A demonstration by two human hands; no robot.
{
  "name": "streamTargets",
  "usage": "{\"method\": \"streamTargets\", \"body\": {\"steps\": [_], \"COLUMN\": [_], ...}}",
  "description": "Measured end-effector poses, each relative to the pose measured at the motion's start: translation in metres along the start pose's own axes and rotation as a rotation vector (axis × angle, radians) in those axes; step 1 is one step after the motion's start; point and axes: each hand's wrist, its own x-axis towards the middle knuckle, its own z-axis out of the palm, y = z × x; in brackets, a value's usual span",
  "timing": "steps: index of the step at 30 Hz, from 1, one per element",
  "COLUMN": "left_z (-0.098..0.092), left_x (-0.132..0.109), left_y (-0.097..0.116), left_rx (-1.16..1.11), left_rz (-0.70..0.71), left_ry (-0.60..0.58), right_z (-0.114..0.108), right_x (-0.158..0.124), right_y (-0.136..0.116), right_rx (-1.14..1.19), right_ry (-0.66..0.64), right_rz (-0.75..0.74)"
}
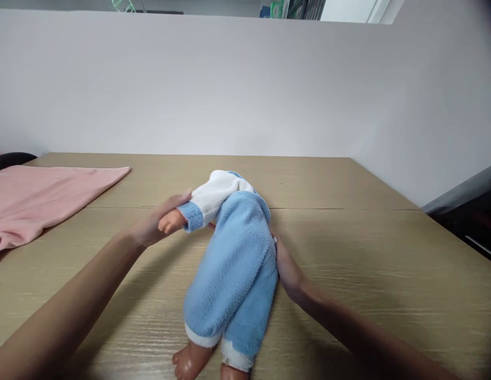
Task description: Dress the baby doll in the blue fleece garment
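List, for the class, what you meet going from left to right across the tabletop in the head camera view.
pink cloth → left hand, holding the doll's arm → doll in blue and white fleece clothes → right hand, against the doll's side.

No text, label, brand, number or sign can be read anywhere in the view. At the far top edge, above the white partition, a green and white package [277,8] and a blue item [264,10] beside it show patches of print, but these are too small and blurred to make out. The doll's blue and white fleece suit [233,264], the pink cloth [39,198] at far left and the wooden table [348,253] bear no lettering.
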Motion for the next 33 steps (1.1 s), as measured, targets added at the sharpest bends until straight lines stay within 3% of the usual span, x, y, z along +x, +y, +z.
{"method": "streamTargets", "body": {"steps": [4, 9, 15, 20, 26, 31, 33], "left_z": [0.023, 0.055, 0.103, 0.126, 0.121, 0.105, 0.098], "left_x": [0.007, 0.020, 0.037, 0.042, 0.033, 0.039, 0.049], "left_y": [0.008, 0.022, 0.052, 0.063, 0.041, -0.005, -0.029], "left_rx": [-0.200, -0.230, -0.082, 0.014, 0.028, 0.230, 0.286], "left_rz": [-0.009, 0.090, 0.130, 0.151, 0.222, 0.295, 0.286], "left_ry": [-0.041, -0.096, -0.168, -0.139, -0.068, 0.237, 0.289], "right_z": [-0.034, -0.067, -0.075, -0.076, -0.093, -0.130, -0.144], "right_x": [0.006, 0.001, -0.001, -0.002, -0.003, 0.004, 0.009], "right_y": [-0.013, -0.050, -0.096, -0.105, -0.096, -0.072, -0.060], "right_rx": [-0.341, -0.248, -0.203, -0.194, 0.014, 0.201, 0.191], "right_ry": [0.058, 0.052, 0.101, 0.102, 0.007, -0.003, -0.003], "right_rz": [-0.142, -0.060, 0.043, 0.198, 0.294, 0.199, 0.113]}}
